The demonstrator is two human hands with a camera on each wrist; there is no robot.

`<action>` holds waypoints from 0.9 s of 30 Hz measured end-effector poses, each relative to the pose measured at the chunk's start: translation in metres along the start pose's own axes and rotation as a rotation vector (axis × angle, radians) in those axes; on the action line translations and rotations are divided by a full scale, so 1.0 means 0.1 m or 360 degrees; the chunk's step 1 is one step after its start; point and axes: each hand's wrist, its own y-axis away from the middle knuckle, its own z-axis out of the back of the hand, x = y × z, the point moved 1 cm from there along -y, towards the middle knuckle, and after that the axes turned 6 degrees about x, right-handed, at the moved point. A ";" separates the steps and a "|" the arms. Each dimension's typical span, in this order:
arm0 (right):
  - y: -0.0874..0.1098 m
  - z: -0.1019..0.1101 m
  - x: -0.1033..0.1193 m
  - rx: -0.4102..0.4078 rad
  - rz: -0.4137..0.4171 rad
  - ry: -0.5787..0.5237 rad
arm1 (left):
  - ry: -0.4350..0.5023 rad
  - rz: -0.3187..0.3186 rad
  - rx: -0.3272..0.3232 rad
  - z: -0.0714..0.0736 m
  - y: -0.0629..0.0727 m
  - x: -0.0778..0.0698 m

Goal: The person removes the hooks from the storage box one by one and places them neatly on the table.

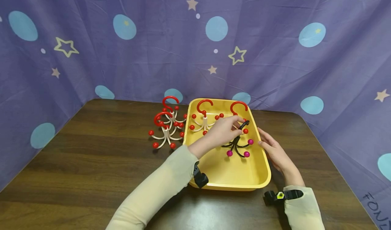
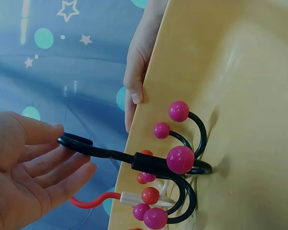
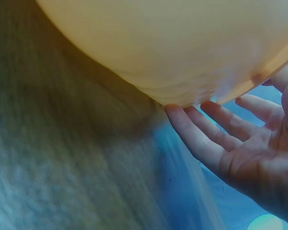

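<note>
My left hand (image 1: 227, 130) holds a black octopus-shaped hook hanger (image 1: 236, 143) by its curved top, between thumb and fingers. Its curled arms end in pink balls (image 2: 180, 159) and stand on or just over the floor of a yellow tray (image 1: 226, 175). Against the tray's right side rests my right hand (image 1: 276, 152), its fingers (image 3: 197, 132) fairly straight along the outer wall and the thumb at the rim. Behind the black hanger, a white hanger with a red hook (image 1: 239, 103) is partly hidden by my left hand. Another white hanger (image 1: 205, 121) stands at the tray's back left.
Left of the tray, two more white hangers with red hooks and red balls, a front one (image 1: 166, 133) and a rear one (image 1: 172, 114), stand close together on the brown wooden table (image 1: 107, 155). A purple patterned curtain (image 1: 171, 53) hangs behind the table and at its sides.
</note>
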 end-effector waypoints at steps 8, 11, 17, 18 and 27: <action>0.00 -0.01 0.01 0.0018 0.0016 -0.0038 | -0.0008 0.0030 -0.0020 -0.03 -0.01 -0.03; -0.01 -0.01 0.01 0.0008 0.0010 -0.0026 | 0.0004 0.0035 -0.0030 -0.03 -0.01 -0.03; -0.01 -0.01 0.01 0.0002 -0.0003 -0.0027 | -0.0056 0.0039 -0.0064 -0.01 -0.01 -0.01; -0.01 -0.01 0.01 0.0000 -0.0006 -0.0026 | -0.0067 0.0035 -0.0068 0.00 0.00 0.00; 0.00 -0.01 0.00 -0.0020 -0.0016 -0.0006 | -0.0047 -0.0001 -0.0126 0.08 0.08 -0.01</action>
